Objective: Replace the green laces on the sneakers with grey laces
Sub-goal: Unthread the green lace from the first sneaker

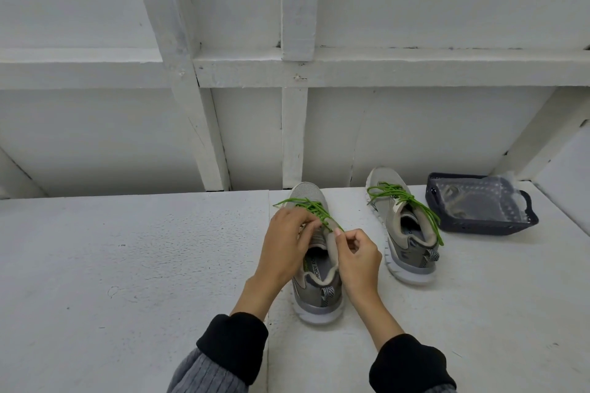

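Note:
Two grey sneakers with green laces stand on a white surface, heels toward me. On the near sneaker [316,284], in the middle, my left hand [287,242] lies over the tongue and pinches the green lace [314,208]. My right hand [357,252] pinches the same lace at the sneaker's right top eyelet. The far sneaker [404,233] stands to the right, its green lace [412,202] loose and trailing over its side. No hand touches it.
A dark mesh basket [488,226] with a clear plastic bag [479,201] inside sits at the right, beside the far sneaker. A white wooden wall with beams [293,137] rises right behind the surface.

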A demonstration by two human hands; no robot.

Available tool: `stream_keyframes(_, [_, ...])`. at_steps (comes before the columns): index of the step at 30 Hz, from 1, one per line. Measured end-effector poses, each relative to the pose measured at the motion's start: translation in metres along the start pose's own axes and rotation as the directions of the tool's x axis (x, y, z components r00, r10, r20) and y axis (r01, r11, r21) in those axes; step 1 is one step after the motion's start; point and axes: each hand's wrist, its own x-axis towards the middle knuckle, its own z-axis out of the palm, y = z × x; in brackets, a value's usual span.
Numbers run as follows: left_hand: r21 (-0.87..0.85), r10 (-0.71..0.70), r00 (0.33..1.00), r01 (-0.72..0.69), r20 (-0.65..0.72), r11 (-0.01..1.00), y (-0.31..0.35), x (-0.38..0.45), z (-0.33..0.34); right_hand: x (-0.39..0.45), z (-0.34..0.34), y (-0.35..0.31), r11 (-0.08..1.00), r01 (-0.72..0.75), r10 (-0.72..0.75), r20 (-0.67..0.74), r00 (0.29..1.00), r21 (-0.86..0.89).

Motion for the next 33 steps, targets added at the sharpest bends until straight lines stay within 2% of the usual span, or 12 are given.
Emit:
stream_keyframes(3, [-0.513,-0.255,0.967,0.216,-0.006,0.831,0.013,-0.006,-0.004,-0.001,0.0,-0.001,1.0,0.001,-0.001,-0.001,1.0,0.011])
stream_keyframes(6, [-0.745,-0.375,0.927,0.245,-0.008,0.621,0.015,-0.007,-0.009,-0.002,-0.001,-0.003,0.999,0.002,-0.002,0.008,1.0,0.032])
stream_keyframes(9, [-0.616,-0.399,0.914,0.274,-0.071,0.738,0.014,-0.005,-0.018,-0.003,-0.002,-0.003,0.999,0.004,-0.004,0.01,1.0,0.048])
stream_keyframes(12, [-0.21,-0.113,0.993,0.116,0.024,0.971,0.011,-0.001,-0.024,-0.003,-0.002,-0.003,0.998,0.019,-0.019,0.005,1.0,0.054])
stream_keyframes(14, [0.125,0.027,0.984,-0.05,0.176,0.991,0.005,0.002,-0.021,-0.002,-0.002,-0.003,0.998,0.021,-0.022,0.005,1.0,0.066])
stream_keyframes(16, [0.3,0.021,0.973,-0.09,0.229,0.95,0.001,0.003,-0.016,-0.002,-0.003,-0.003,0.996,0.006,-0.007,0.012,1.0,0.094])
stream_keyframes(18, [0.246,-0.006,0.982,-0.042,0.19,0.968,0.0,0.002,-0.012,-0.002,-0.003,-0.002,0.994,0.001,-0.002,0.015,1.0,0.11])
stream_keyframes(21, [-0.184,-0.136,0.987,0.149,0.081,0.972,-0.001,-0.003,-0.009,-0.002,-0.003,-0.002,0.993,-0.007,0.005,0.017,1.0,0.117])
stream_keyframes(24, [-0.632,-0.34,0.94,0.287,0.039,0.719,0.0,-0.007,-0.014,-0.002,-0.003,-0.002,0.993,-0.006,0.001,0.038,0.999,0.119])
stream_keyframes(26, [-0.791,-0.462,0.887,0.299,0.024,0.534,0.0,-0.008,-0.018,-0.002,-0.003,-0.001,0.992,-0.001,-0.005,0.046,0.999,0.124])
stream_keyframes(29, [-0.821,-0.621,0.782,0.322,-0.05,0.472,-0.01,-0.008,-0.024,-0.002,-0.003,0.0,0.994,0.007,-0.011,0.034,0.999,0.105])
stream_keyframes(33, [-0.513,-0.571,0.803,0.423,-0.17,0.747,-0.033,-0.014,-0.031,-0.001,-0.002,0.001,0.995,0.008,-0.012,0.032,0.999,0.098])
